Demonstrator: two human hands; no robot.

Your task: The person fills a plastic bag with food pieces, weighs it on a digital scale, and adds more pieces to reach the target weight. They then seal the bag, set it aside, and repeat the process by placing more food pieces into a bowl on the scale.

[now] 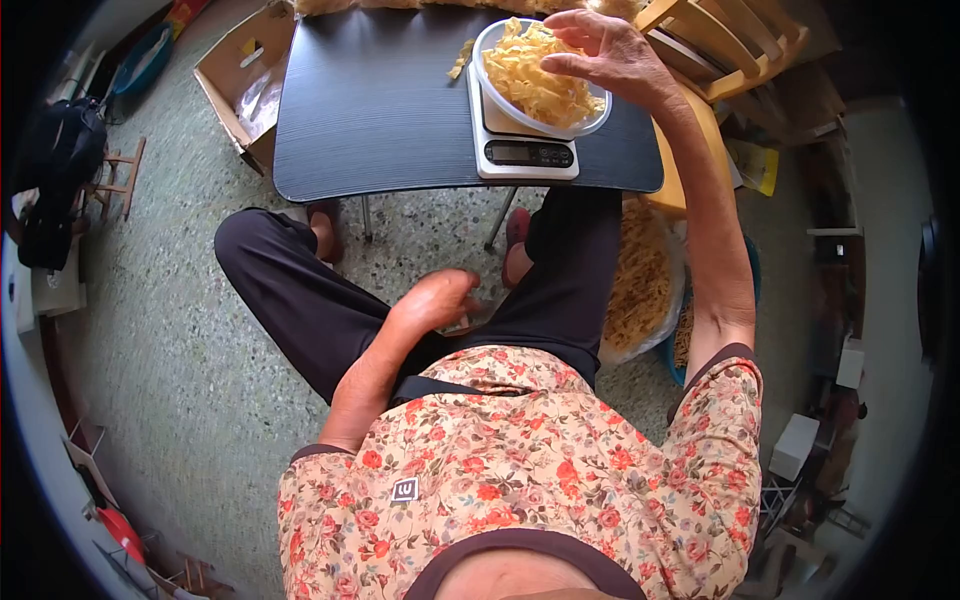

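A clear bowl (592, 112) filled with yellow ribbon pasta (530, 75) stands on a white digital kitchen scale (528, 155) on a small black folding table (380, 110). My right hand (610, 50) hovers over the bowl's far right rim, fingers spread and slightly curled, with nothing visibly held. My left hand (435, 300) hangs down between my knees, fingers curled under; what it touches is hidden. A small piece of pasta (461, 58) lies on the table left of the bowl.
A large bag of loose pasta (640, 285) sits on the floor by my right leg. A cardboard box (245, 80) stands left of the table, wooden chairs (720, 45) at the right. The floor is speckled grey.
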